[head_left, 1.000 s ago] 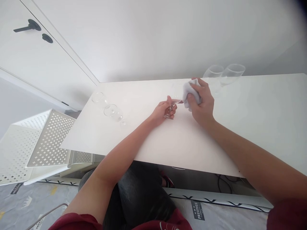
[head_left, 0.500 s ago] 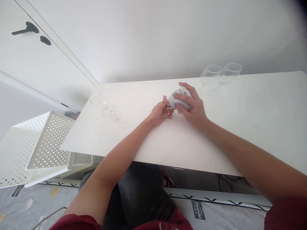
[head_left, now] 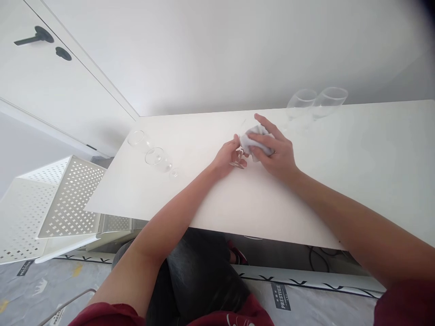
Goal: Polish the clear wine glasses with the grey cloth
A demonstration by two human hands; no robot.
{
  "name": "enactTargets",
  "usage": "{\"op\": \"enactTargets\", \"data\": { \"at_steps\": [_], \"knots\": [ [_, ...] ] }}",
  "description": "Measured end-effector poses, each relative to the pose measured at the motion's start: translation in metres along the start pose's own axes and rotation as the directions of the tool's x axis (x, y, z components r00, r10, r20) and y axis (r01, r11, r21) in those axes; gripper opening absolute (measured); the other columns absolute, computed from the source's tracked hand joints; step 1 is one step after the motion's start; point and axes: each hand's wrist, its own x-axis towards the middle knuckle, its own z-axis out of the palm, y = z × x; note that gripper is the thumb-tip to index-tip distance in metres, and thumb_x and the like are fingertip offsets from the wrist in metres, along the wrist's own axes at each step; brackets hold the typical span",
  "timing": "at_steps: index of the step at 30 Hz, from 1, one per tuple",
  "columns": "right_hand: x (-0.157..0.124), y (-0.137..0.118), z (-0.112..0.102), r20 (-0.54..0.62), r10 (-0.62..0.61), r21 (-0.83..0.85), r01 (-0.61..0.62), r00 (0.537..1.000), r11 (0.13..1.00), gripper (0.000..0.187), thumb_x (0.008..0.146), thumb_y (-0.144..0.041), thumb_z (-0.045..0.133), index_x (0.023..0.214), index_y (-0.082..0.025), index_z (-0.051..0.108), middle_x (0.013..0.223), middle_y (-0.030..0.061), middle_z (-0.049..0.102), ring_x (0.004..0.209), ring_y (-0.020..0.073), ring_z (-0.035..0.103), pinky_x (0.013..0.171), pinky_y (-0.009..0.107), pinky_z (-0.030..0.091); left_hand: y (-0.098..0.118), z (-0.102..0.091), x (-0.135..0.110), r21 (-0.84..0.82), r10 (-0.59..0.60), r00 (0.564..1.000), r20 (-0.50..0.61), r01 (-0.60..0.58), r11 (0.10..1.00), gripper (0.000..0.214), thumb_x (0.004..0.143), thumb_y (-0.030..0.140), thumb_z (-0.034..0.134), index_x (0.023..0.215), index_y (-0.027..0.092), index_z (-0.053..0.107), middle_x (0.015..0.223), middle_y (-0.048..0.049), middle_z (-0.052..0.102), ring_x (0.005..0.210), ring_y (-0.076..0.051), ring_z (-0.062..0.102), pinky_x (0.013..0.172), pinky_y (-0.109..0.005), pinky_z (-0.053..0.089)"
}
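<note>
Over the middle of the white table (head_left: pixel 268 203), my left hand (head_left: pixel 227 158) is wrapped around a clear stemmed glass (head_left: pixel 239 164), tilted, with its foot toward me. My right hand (head_left: pixel 277 149) grips a crumpled pale cloth (head_left: pixel 255 139) and presses it against the bowl of this glass. Its index finger stretches out past the cloth. Most of the bowl is hidden behind the cloth and fingers.
Two clear stemmed glasses stand at the table's left, the nearer glass (head_left: pixel 156 157) and the farther glass (head_left: pixel 137 138). Two more, a glass (head_left: pixel 301 99) and its neighbour (head_left: pixel 329 99), stand at the back right by the wall. A white perforated rack (head_left: pixel 73 199) is at lower left.
The glass in my left hand has turned slightly, showing more of its stem and foot. My right hand and the cloth have shifted a little to the right.
</note>
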Motion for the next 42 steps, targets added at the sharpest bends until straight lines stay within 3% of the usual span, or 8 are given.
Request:
{"op": "enactTargets", "data": {
  "at_steps": [4,9,14,20,25,30,35,42],
  "knots": [
    [0.001,-0.003,-0.005,-0.074,0.065,0.045,-0.061,0.995,0.997,0.036,0.105,-0.046,0.062,0.136,-0.034,0.076,0.154,0.0055,0.069,0.143,0.0326,0.067,0.111,0.052,0.063,-0.004,-0.006,0.004,0.033,0.011,0.996,0.083,-0.014,0.999,0.047,0.093,0.061,0.079,0.097,0.015,0.071,0.075,0.0013,0.056,0.058,-0.008,0.056,0.055,-0.021,0.052],
    [0.001,-0.007,-0.006,0.053,0.016,0.022,-0.017,0.998,1.000,0.025,0.098,-0.040,0.072,0.119,-0.034,0.083,0.158,0.0046,0.065,0.119,0.0314,0.078,0.096,0.049,0.068,-0.009,-0.013,0.005,0.086,0.059,0.989,0.136,-0.071,0.994,0.042,0.096,0.053,0.077,0.086,0.013,0.069,0.078,-0.0030,0.062,0.067,-0.012,0.064,0.060,-0.024,0.057],
    [0.002,0.000,-0.008,-0.102,0.171,0.009,-0.171,0.980,0.985,0.031,0.103,-0.042,0.064,0.126,-0.029,0.080,0.115,0.0069,0.082,0.100,0.0277,0.080,0.083,0.044,0.070,-0.007,-0.005,0.001,0.023,0.060,0.997,0.037,-0.061,0.998,0.043,0.097,0.055,0.077,0.124,0.023,0.067,0.087,-0.0006,0.066,0.065,-0.012,0.065,0.050,-0.021,0.049],
    [0.002,-0.004,-0.002,0.061,0.027,-0.006,-0.027,0.998,1.000,0.024,0.098,-0.045,0.071,0.115,-0.034,0.083,0.164,0.0036,0.060,0.117,0.0293,0.076,0.090,0.047,0.069,-0.002,-0.001,0.000,0.017,0.021,1.000,-0.009,-0.021,1.000,0.033,0.104,0.048,0.069,0.100,0.015,0.071,0.082,-0.0030,0.065,0.067,-0.012,0.066,0.055,-0.022,0.053],
    [0.002,-0.002,-0.005,-0.102,0.128,-0.014,-0.130,0.986,0.991,0.032,0.104,-0.044,0.063,0.128,-0.029,0.079,0.120,0.0081,0.079,0.101,0.0269,0.079,0.085,0.045,0.069,-0.001,-0.002,0.000,-0.016,0.010,1.000,-0.007,-0.010,1.000,0.043,0.099,0.057,0.073,0.110,0.015,0.074,0.086,-0.0020,0.063,0.068,-0.010,0.065,0.052,-0.021,0.051],
    [0.002,-0.005,-0.003,0.072,0.015,-0.006,-0.014,0.997,1.000,0.025,0.098,-0.044,0.072,0.118,-0.033,0.082,0.154,0.0064,0.066,0.113,0.0291,0.078,0.089,0.047,0.069,-0.004,-0.005,0.001,0.068,0.050,0.998,0.049,-0.053,0.996,0.037,0.099,0.049,0.076,0.089,0.013,0.071,0.082,-0.0032,0.063,0.067,-0.009,0.063,0.052,-0.020,0.050],
    [0.001,-0.003,-0.005,-0.083,0.102,-0.016,-0.103,0.991,0.995,0.029,0.102,-0.041,0.066,0.124,-0.030,0.080,0.119,0.0069,0.081,0.102,0.0271,0.079,0.086,0.044,0.069,-0.008,-0.005,0.003,0.086,0.081,0.997,0.000,-0.081,0.993,0.042,0.094,0.057,0.080,0.100,0.016,0.071,0.084,-0.0026,0.067,0.068,-0.010,0.067,0.053,-0.020,0.051],
    [0.002,-0.006,-0.004,0.015,0.007,-0.017,-0.007,1.000,1.000,0.023,0.099,-0.038,0.069,0.117,-0.034,0.082,0.152,0.0036,0.070,0.117,0.0287,0.078,0.092,0.046,0.069,-0.005,-0.003,0.002,0.093,0.060,0.997,0.048,-0.064,0.994,0.041,0.103,0.055,0.068,0.103,0.014,0.072,0.091,-0.0071,0.073,0.073,-0.014,0.073,0.067,-0.027,0.061]
  ]
}}
